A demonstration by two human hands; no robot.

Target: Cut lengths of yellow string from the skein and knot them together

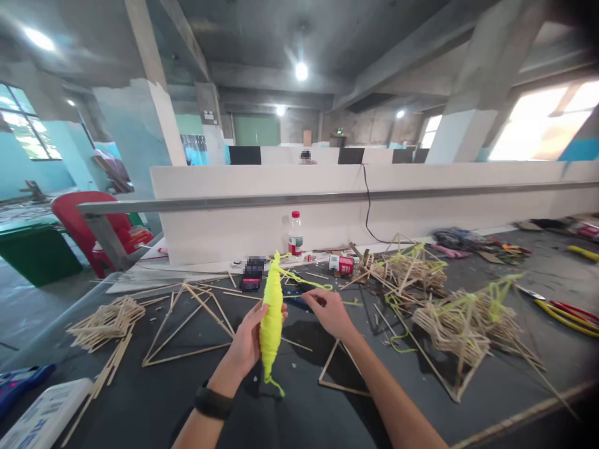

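My left hand (244, 344), with a dark band on its wrist, is wrapped round a long, spindle-shaped bundle of bright yellow yarn (271, 318). The bundle is upright, slightly tilted, with a loose tail hanging from its lower end. To its right, the fingers of my right hand (331, 312) are pinched on a thin yellow strand stretched from the bundle. A looser loop of yarn runs from the bundle's top above that hand. Below my right forearm lies a triangular frame of thin wooden sticks (344, 388), partly hidden. Another stick frame (187, 358) stands left of the bundle.
Loose sticks (110, 321) are piled at left, near a white box (51, 415). Stick frames with yellow yarn (449, 327) are heaped at right, beside pliers (568, 315). Behind are a phone (251, 284), a bottle (295, 242), a red can (345, 265) and a low white partition (243, 231).
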